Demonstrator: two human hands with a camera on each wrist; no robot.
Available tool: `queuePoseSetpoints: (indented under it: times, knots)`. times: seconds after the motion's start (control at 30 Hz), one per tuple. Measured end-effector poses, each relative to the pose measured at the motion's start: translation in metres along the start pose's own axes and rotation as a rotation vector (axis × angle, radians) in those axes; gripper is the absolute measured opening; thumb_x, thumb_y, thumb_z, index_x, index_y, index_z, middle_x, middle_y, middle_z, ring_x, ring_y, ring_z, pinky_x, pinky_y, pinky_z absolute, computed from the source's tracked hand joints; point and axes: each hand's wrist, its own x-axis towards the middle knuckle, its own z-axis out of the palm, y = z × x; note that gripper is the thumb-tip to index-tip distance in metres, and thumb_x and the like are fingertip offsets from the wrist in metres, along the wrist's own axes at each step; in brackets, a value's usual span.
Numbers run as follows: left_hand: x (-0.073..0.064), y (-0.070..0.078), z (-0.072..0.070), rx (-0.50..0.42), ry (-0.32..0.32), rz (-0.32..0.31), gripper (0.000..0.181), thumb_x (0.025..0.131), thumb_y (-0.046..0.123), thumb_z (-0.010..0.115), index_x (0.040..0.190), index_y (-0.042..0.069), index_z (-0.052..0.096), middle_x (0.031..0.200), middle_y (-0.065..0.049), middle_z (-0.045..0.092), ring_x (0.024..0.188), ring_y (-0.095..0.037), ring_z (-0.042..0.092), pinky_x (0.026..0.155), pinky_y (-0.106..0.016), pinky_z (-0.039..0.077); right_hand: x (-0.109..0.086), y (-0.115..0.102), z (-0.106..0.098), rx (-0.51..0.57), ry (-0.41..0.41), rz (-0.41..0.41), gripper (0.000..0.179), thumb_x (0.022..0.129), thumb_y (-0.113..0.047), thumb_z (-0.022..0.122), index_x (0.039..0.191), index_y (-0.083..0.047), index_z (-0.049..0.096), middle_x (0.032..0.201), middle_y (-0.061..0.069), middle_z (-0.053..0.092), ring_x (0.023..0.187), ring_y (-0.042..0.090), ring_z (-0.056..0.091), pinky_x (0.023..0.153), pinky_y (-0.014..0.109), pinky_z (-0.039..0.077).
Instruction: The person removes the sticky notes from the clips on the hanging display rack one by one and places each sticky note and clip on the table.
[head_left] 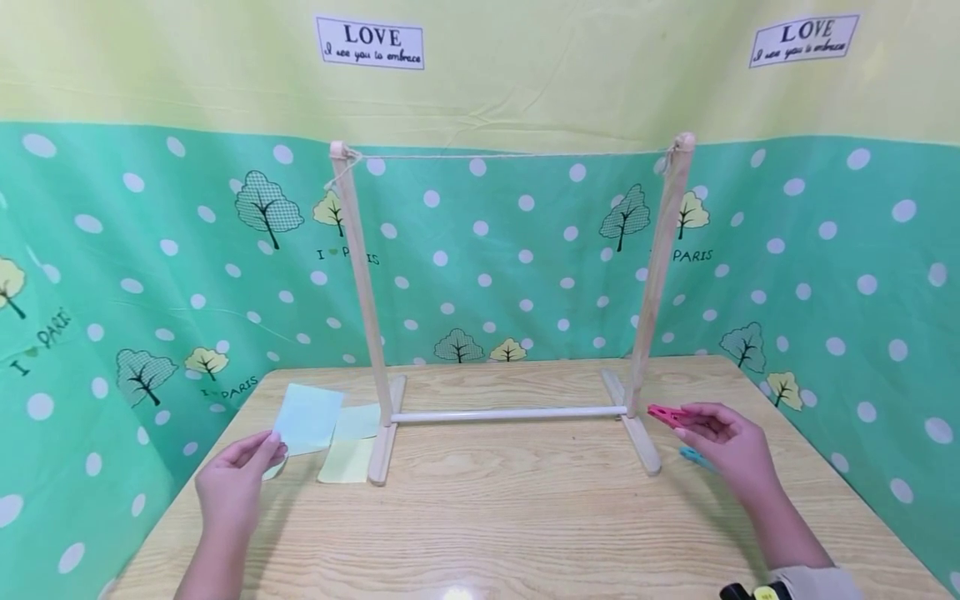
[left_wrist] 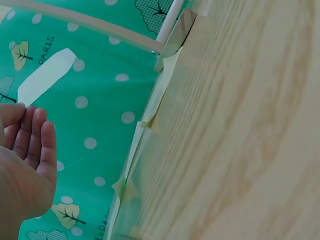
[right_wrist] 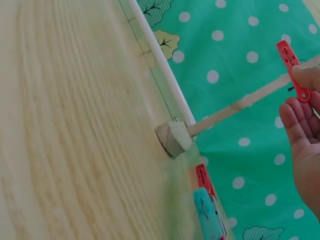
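Note:
Between thumb and fingers my left hand [head_left: 234, 481] pinches a light blue sheet of paper [head_left: 309, 419] by its lower left corner, raised off the table. In the left wrist view the sheet [left_wrist: 47, 77] appears tilted. My right hand [head_left: 729, 446] holds a red clothespin [head_left: 666, 416], pinched between thumb and fingers beside the stand's right post. The right wrist view shows this red clothespin [right_wrist: 291, 70] above the table. Beneath that hand lies a blue clothespin [head_left: 697, 457]; a second red clothespin [right_wrist: 204, 179] lies beside it.
A wooden stand [head_left: 380, 454] with two posts, a white bottom bar [head_left: 510, 414] and a string [head_left: 517, 156] tied across the top stands mid-table. Pale yellow paper [head_left: 347, 461] and light green paper [head_left: 357, 422] lie by its left foot. A patterned curtain surrounds the table. A black object [head_left: 738, 592] shows at the lower edge.

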Motion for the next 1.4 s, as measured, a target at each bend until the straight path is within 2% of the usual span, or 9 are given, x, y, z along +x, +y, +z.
queuePoseSetpoints:
  times: [0.17, 0.3, 0.47, 0.6, 0.87, 1.07, 1.2, 1.3, 1.4]
  knots:
    - [0.0, -0.002, -0.007, -0.012, 0.005, -0.015, 0.016, 0.082, 0.018, 0.081, 0.094, 0.009, 0.075, 0.077, 0.003, 0.074, 0.071, -0.01, 0.072, 0.072, -0.021, 0.057, -0.004, 0.007, -0.007, 0.034, -0.001, 0.005, 0.04, 0.086, -0.007, 0.075, 0.119, 0.008, 0.059, 0.103, -0.004, 0.065, 0.09, 0.003, 0.065, 0.079, 0.016, 0.055]
    - [0.002, -0.003, -0.011, 0.028, 0.012, -0.039, 0.015, 0.082, 0.022, 0.08, 0.092, 0.012, 0.074, 0.077, 0.005, 0.073, 0.07, -0.008, 0.071, 0.071, -0.019, 0.057, -0.006, 0.013, -0.013, 0.051, -0.005, 0.008, 0.041, 0.085, -0.005, 0.076, 0.119, 0.009, 0.059, 0.103, -0.004, 0.067, 0.091, 0.004, 0.065, 0.079, 0.016, 0.055]
    - [0.004, -0.005, -0.016, 0.037, 0.021, -0.074, 0.015, 0.08, 0.024, 0.081, 0.091, 0.015, 0.076, 0.079, 0.006, 0.073, 0.069, -0.007, 0.07, 0.07, -0.016, 0.057, -0.007, 0.018, -0.02, -0.013, -0.004, 0.012, 0.043, 0.086, -0.01, 0.076, 0.122, 0.007, 0.06, 0.105, -0.007, 0.067, 0.093, 0.001, 0.065, 0.081, 0.015, 0.054]
    - [0.004, -0.005, -0.019, 0.061, 0.018, -0.08, 0.021, 0.079, 0.027, 0.082, 0.096, 0.014, 0.077, 0.079, 0.008, 0.073, 0.07, -0.007, 0.07, 0.069, -0.014, 0.056, -0.008, 0.02, -0.025, -0.084, 0.013, 0.033, 0.046, 0.086, -0.015, 0.076, 0.123, 0.005, 0.059, 0.106, -0.01, 0.066, 0.092, -0.001, 0.064, 0.08, 0.014, 0.053]
    - [0.004, -0.005, -0.029, 0.136, -0.002, -0.086, 0.033, 0.08, 0.032, 0.08, 0.108, 0.014, 0.075, 0.083, 0.012, 0.073, 0.076, -0.007, 0.071, 0.068, -0.009, 0.053, -0.008, 0.022, -0.036, -0.134, 0.053, 0.102, 0.05, 0.086, -0.023, 0.077, 0.126, 0.002, 0.061, 0.102, -0.015, 0.066, 0.088, -0.004, 0.063, 0.074, 0.013, 0.054]
    - [0.004, -0.006, -0.036, 0.143, -0.015, -0.084, 0.034, 0.081, 0.033, 0.08, 0.109, 0.015, 0.074, 0.083, 0.013, 0.073, 0.077, -0.007, 0.071, 0.068, -0.006, 0.051, -0.011, 0.024, -0.045, -0.074, 0.059, 0.092, 0.042, 0.085, -0.015, 0.077, 0.123, -0.002, 0.064, 0.101, -0.016, 0.067, 0.089, -0.003, 0.064, 0.075, 0.011, 0.053]
    - [0.002, -0.005, -0.04, 0.176, -0.002, -0.117, 0.036, 0.079, 0.038, 0.08, 0.109, 0.019, 0.074, 0.083, 0.015, 0.072, 0.08, -0.006, 0.071, 0.085, -0.012, 0.05, -0.012, 0.026, -0.048, -0.058, 0.069, 0.107, 0.04, 0.085, -0.013, 0.077, 0.122, -0.004, 0.065, 0.099, -0.018, 0.067, 0.088, -0.004, 0.064, 0.074, 0.01, 0.053]
    - [0.002, -0.004, -0.04, 0.179, 0.004, -0.14, 0.036, 0.078, 0.04, 0.08, 0.108, 0.021, 0.075, 0.083, 0.015, 0.072, 0.081, -0.006, 0.071, 0.098, -0.02, 0.043, -0.013, 0.027, -0.05, -0.011, 0.081, 0.123, 0.04, 0.084, -0.012, 0.078, 0.121, -0.003, 0.066, 0.098, -0.017, 0.068, 0.086, -0.004, 0.064, 0.072, 0.01, 0.053]
    - [0.001, -0.004, -0.041, 0.161, 0.001, -0.149, 0.033, 0.078, 0.038, 0.08, 0.106, 0.021, 0.076, 0.083, 0.014, 0.073, 0.081, -0.007, 0.071, 0.095, -0.018, 0.045, -0.014, 0.028, -0.053, 0.049, 0.087, 0.131, 0.04, 0.083, -0.008, 0.078, 0.121, -0.001, 0.066, 0.096, -0.014, 0.07, 0.085, -0.002, 0.066, 0.071, 0.011, 0.054]
